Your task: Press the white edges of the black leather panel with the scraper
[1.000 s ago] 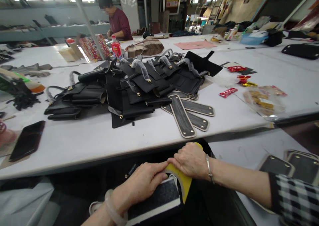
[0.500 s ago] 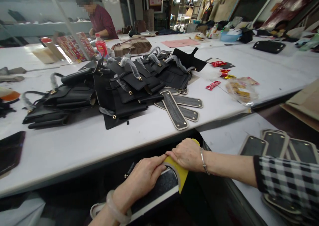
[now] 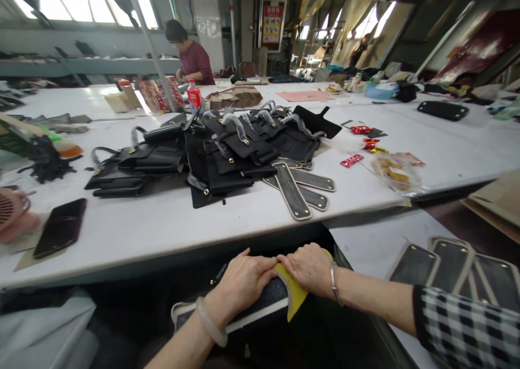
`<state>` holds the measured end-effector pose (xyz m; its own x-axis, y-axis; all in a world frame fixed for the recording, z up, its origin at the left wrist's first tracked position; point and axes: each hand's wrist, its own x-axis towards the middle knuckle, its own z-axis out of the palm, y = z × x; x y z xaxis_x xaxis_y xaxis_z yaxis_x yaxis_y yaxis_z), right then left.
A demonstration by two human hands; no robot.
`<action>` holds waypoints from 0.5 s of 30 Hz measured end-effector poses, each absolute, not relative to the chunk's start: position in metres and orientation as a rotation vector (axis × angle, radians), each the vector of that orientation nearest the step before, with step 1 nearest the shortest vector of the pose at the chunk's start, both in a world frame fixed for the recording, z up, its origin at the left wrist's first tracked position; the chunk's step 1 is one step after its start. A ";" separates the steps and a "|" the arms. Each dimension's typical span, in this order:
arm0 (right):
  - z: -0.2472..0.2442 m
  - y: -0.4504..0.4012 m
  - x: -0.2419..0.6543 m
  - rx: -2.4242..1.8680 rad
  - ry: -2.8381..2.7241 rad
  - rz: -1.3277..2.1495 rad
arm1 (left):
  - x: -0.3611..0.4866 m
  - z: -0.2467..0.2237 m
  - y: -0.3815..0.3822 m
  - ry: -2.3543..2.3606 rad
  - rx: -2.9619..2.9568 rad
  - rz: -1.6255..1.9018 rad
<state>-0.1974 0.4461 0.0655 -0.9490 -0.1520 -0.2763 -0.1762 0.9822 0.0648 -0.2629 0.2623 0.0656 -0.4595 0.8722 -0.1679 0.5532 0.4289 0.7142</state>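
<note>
Low in front of me, below the table edge, is a dark panel with pale edging [image 3: 273, 297]. A yellow curved sheet with a greyish edge [image 3: 298, 298] bends over its right end. My left hand [image 3: 246, 282] is closed over the panel, its fingertips meeting my right thumb at the top of the yellow sheet. My right hand [image 3: 311, 269] grips the yellow sheet with curled fingers, partly hidden behind it. The underside of both pieces is out of sight.
Black handbags [image 3: 239, 147] are heaped on the white table [image 3: 170, 236], beside dark pieces with pale edging [image 3: 293, 191]. More such pieces [image 3: 414, 266] lie at right. A phone [image 3: 60, 227] and pink fan [image 3: 14, 214] are at left. A person [image 3: 195, 63] stands across the table.
The camera view has tilted up and shifted left, bringing the phone and pink fan further in. Both hands keep their hold; my left hand has slid slightly over the dark panel.
</note>
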 end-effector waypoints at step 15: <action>0.010 0.467 -0.232 -1.442 3.145 0.369 | -0.202 0.029 0.098 2.100 -0.054 1.826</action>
<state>-0.2318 0.4669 0.0099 -0.6098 -0.7630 0.2144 -0.6928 0.6445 0.3235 -0.2022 0.0981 0.0295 -0.9357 0.2015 -0.2895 -0.2587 0.1658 0.9516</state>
